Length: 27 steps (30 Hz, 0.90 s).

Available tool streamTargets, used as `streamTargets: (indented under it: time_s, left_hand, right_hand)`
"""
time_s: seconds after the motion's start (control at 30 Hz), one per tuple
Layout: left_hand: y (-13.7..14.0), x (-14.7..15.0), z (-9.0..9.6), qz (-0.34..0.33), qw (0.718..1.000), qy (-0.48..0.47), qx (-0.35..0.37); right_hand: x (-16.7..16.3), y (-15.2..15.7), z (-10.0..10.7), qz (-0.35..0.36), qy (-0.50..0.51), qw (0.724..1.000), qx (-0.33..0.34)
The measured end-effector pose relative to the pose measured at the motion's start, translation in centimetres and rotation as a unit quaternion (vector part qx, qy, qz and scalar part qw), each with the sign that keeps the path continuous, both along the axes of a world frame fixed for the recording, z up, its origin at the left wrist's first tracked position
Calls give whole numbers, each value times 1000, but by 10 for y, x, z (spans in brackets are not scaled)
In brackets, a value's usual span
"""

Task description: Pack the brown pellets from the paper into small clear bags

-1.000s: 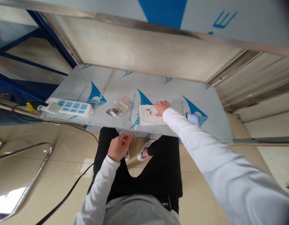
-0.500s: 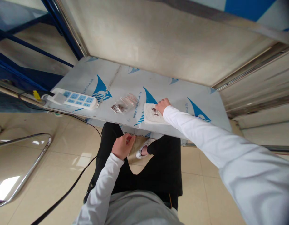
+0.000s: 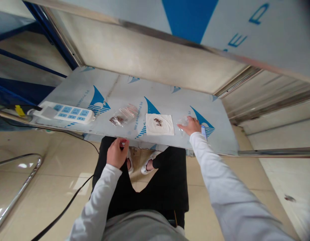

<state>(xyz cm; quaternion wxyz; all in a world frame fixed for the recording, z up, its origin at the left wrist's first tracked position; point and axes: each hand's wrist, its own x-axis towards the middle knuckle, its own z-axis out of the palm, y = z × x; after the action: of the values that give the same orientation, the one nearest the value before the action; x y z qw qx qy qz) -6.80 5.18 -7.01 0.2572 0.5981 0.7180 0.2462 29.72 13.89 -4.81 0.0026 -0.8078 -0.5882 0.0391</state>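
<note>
My right hand is at the right of the shelf, its fingers closed on a crumpled clear plastic bag. Left of it lies a flat white square, perhaps cloth or paper, with several small dark brown pieces on its middle. My left hand hovers over my lap by the shelf's front edge, fingers curled together; whatever they hold is too small to make out. Between the hands, left of the white square, rests a clear zip bag with dark brown pieces inside.
A white power strip with blue sockets and a plug lies at the shelf's left end. The metal shelf wears printed film. An upper shelf overhangs the back. A small blue-edged item sits beside my right wrist.
My right hand has moved right, off the white square, which is now uncovered along with its brown pieces. The clear bag shows at my right fingers. My camera view has shifted.
</note>
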Motion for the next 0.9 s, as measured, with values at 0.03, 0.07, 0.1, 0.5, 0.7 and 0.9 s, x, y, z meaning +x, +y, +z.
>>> streamTargets:
  time_s: [0.03,0.07,0.1,0.5,0.7,0.9]
  left_hand:
    - [13,1,-1,26,999,23,40]
    - [28,2,-3,46,995,42,73]
    - [44,4,-4,50,993,56,95]
    - [150,11,-16,-3,978,206,16]
    - [140,-11,-16,20,973,226,44]
    - [140,-14,-26,1,976,213,56]
  right_hand:
    - [-1,-4,-5,-14,6,1000,10]
    - [-2,-7,-8,-19,13,999,26]
    - [-4,-10,-10,-18,21,998,49]
    - [-56,-153,-3,13,210,916,342]
    - [-95,-221,-9,-19,270,911,310]
    - [-109,-216,-7,-6,297,908,297]
